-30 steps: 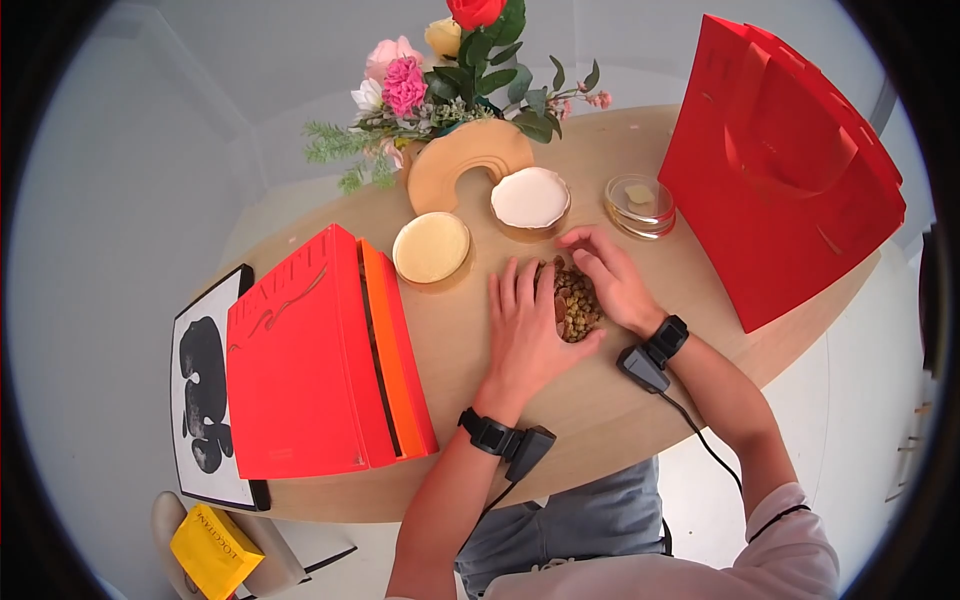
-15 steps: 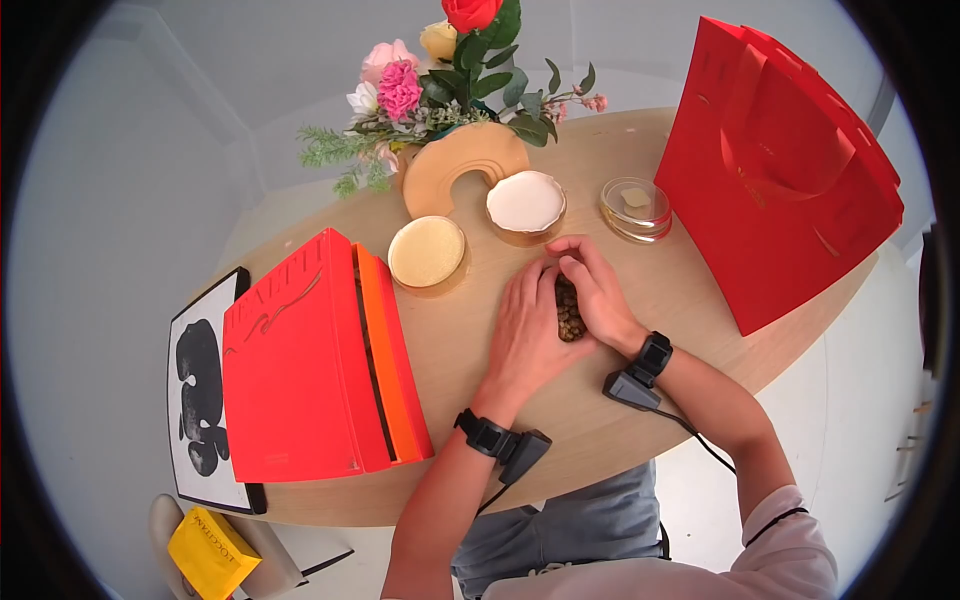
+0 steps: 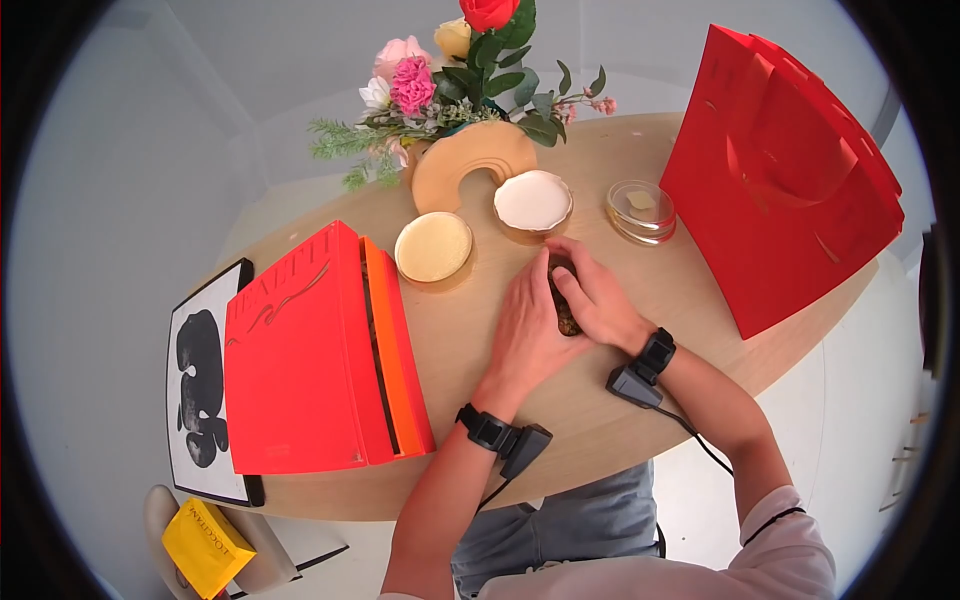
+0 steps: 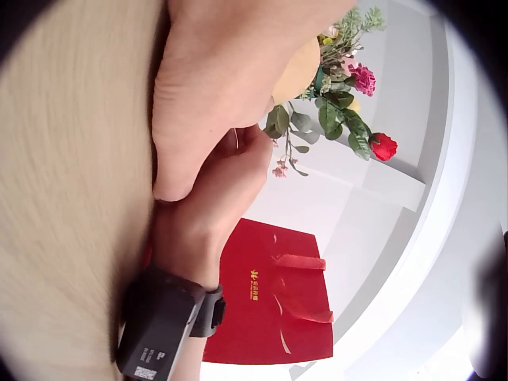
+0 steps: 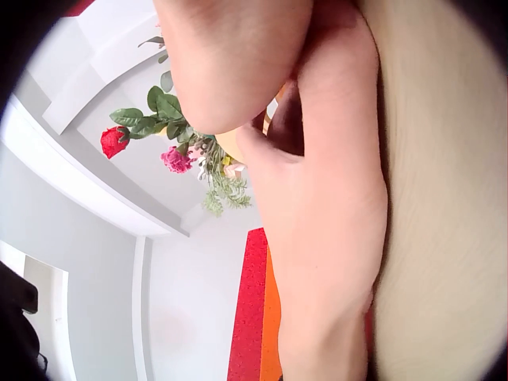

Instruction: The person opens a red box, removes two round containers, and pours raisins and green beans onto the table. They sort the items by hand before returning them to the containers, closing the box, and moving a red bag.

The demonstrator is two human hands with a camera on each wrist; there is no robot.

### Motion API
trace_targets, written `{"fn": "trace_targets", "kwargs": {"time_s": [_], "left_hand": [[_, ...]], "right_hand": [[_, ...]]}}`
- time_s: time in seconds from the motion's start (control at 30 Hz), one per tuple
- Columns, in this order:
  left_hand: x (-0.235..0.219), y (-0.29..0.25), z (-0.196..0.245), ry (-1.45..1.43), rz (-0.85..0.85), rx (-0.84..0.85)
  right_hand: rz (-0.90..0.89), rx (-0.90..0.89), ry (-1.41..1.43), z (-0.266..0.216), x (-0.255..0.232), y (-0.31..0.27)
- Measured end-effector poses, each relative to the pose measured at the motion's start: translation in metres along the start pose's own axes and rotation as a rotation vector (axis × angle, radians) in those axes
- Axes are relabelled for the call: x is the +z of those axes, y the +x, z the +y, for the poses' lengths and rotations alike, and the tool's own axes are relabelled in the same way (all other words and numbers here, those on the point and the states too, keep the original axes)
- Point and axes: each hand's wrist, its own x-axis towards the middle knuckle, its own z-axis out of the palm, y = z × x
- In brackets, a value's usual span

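Observation:
On the light wooden table [image 3: 650,420], a pile of small brown dried pieces [image 3: 567,322] shows in the narrow gap between the two hands. My left hand [image 3: 523,322] curves round its left side. From the other side my right hand [image 3: 598,300] cups it, fingertips meeting the left hand's at the far end. Seen from the left wrist, the left hand [image 4: 214,87] covers the pile, with the right hand [image 4: 210,202] close beyond it. In the right wrist view the left hand [image 5: 333,198] lies low along the tabletop. Most of the pile is hidden.
Just beyond the hands stand a round gold-topped tin [image 3: 433,248] and a white-topped one [image 3: 533,202]. A clear glass dish [image 3: 640,205] sits to their right. A red box [image 3: 300,370] lies left, a red bag [image 3: 770,180] stands right, and flowers [image 3: 412,85] stand behind.
The right hand has moved left toward the left hand. Both hands have drawn together round the pile, squeezing it narrower and covering most of it.

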Motion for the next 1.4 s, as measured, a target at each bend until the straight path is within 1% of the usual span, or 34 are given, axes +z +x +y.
{"fn": "trace_targets", "kwargs": {"time_s": [0.17,0.23,0.3,0.67,0.73,0.87,0.97,1.03,1.07,1.1,1.13,1.17,1.23,1.27,1.33,1.37,1.4], "left_hand": [[0.003,-0.001,-0.001,-0.024,-0.012,-0.033],[0.006,-0.002,-0.005,-0.028,-0.051,-0.055],[0.008,-0.003,-0.006,-0.03,-0.032,-0.039],[0.003,-0.004,-0.006,-0.05,-0.023,-0.031],[-0.001,-0.004,-0.006,0.037,0.025,0.059],[-0.014,-0.007,0.001,0.08,0.003,0.021],[-0.021,-0.013,0.002,0.164,-0.016,-0.012],[-0.024,-0.015,0.003,0.187,0.0,-0.057],[-0.023,-0.015,0.001,0.201,0.01,-0.045],[-0.024,-0.015,0.0,0.199,0.006,-0.041],[-0.026,-0.016,-0.001,0.2,-0.028,-0.068],[-0.028,-0.016,-0.001,0.202,-0.061,-0.096],[-0.033,-0.019,-0.001,0.225,-0.069,-0.116],[-0.034,-0.02,0.0,0.251,-0.077,-0.138],[-0.035,-0.02,0.0,0.271,-0.089,-0.143],[-0.035,-0.02,0.0,0.289,-0.102,-0.152],[-0.034,-0.02,0.0,0.29,-0.103,-0.151]], "right_hand": [[-0.043,-0.053,0.016,-0.003,0.004,-0.002],[-0.037,-0.101,-0.015,-0.002,0.004,-0.002],[-0.043,-0.106,-0.02,-0.003,0.003,-0.001],[-0.099,-0.042,0.016,-0.003,-0.001,-0.001],[-0.107,-0.049,0.098,-0.001,-0.001,0.0],[-0.123,-0.05,0.111,0.013,-0.001,0.001],[-0.124,-0.095,0.059,0.013,-0.005,0.0],[-0.218,-0.085,0.02,0.007,-0.014,-0.001],[-0.212,-0.082,0.021,0.009,-0.017,0.0],[-0.242,-0.133,-0.002,0.011,-0.021,0.001],[-0.271,-0.184,-0.026,0.013,-0.025,0.002],[-0.267,-0.182,-0.027,0.012,-0.031,0.004],[-0.349,-0.169,-0.074,0.007,-0.044,0.007],[-0.347,-0.169,-0.075,0.009,-0.045,0.006],[-0.331,-0.253,-0.166,0.016,-0.044,0.007],[-0.328,-0.254,-0.164,0.014,-0.044,0.008],[-0.354,-0.255,-0.231,0.01,-0.043,0.009]]}}
